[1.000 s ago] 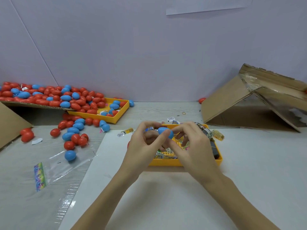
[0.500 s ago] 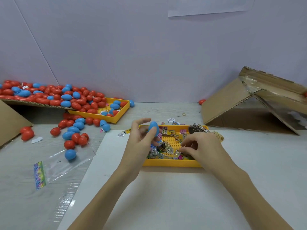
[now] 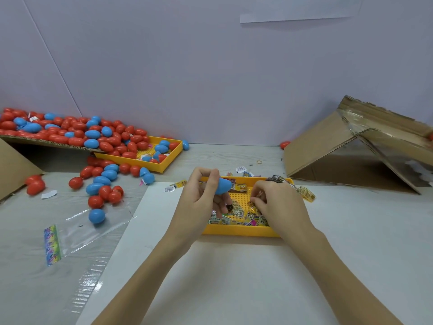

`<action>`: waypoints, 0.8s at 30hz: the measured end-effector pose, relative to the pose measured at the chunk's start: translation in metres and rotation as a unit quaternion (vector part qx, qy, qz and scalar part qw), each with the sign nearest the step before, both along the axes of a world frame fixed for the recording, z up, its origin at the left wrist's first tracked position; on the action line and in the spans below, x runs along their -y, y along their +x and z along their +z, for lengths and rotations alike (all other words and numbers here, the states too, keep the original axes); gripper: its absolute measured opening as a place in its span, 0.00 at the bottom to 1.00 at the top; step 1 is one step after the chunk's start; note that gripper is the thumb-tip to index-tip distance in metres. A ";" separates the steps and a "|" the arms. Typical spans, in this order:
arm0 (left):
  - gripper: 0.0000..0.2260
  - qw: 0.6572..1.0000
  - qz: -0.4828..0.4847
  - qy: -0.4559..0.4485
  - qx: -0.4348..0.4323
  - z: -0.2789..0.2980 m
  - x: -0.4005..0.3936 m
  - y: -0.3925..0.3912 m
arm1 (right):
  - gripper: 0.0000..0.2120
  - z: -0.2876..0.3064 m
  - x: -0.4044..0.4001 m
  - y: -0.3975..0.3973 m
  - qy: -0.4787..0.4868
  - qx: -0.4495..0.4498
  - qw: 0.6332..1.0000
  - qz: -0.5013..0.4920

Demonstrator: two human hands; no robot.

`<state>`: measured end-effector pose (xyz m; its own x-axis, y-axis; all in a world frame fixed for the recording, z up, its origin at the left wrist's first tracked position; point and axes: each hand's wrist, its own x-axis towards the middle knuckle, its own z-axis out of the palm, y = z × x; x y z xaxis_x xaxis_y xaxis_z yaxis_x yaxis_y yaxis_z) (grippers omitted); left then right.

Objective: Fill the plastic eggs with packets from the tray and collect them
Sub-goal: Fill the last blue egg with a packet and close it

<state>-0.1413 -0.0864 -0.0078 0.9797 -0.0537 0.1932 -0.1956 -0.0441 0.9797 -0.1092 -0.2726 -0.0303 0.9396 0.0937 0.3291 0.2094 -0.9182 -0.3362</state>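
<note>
Fingers of the left hand [image 3: 201, 198] curl around a blue plastic egg [image 3: 223, 186], held above the near yellow tray [image 3: 236, 231]. Right hand [image 3: 276, 202] fingertips bend down among the packets [image 3: 236, 213] in that tray; whether they pinch one is unclear. Red and blue eggs [image 3: 77, 134] spill from cardboard at far left into a second yellow tray [image 3: 168, 160].

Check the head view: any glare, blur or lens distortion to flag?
Head view: glare streaks on the clear plastic bag at lower left; wide-angle bending of the wall seam and the cardboard box; lighting soft and even, shadows faint; left hand and blue egg slightly soft, packets in the yellow tray too blurred to read.
</note>
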 end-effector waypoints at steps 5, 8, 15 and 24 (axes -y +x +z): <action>0.09 0.999 0.010 0.032 0.005 -0.005 -0.003 0.002 | 0.01 0.001 0.003 -0.003 0.070 0.037 0.997 0.026; 0.13 0.998 0.033 0.056 -0.013 -0.005 -0.003 0.003 | 0.02 0.005 0.002 -0.009 0.223 0.039 0.972 0.063; 0.10 0.973 0.031 0.217 0.074 -0.015 -0.001 0.001 | 0.03 0.013 -0.005 -0.021 0.304 -0.014 0.937 0.170; 0.07 0.994 0.049 0.079 0.062 -0.010 0.002 -0.001 | 0.12 0.018 -0.009 -0.028 0.574 -0.206 0.781 0.135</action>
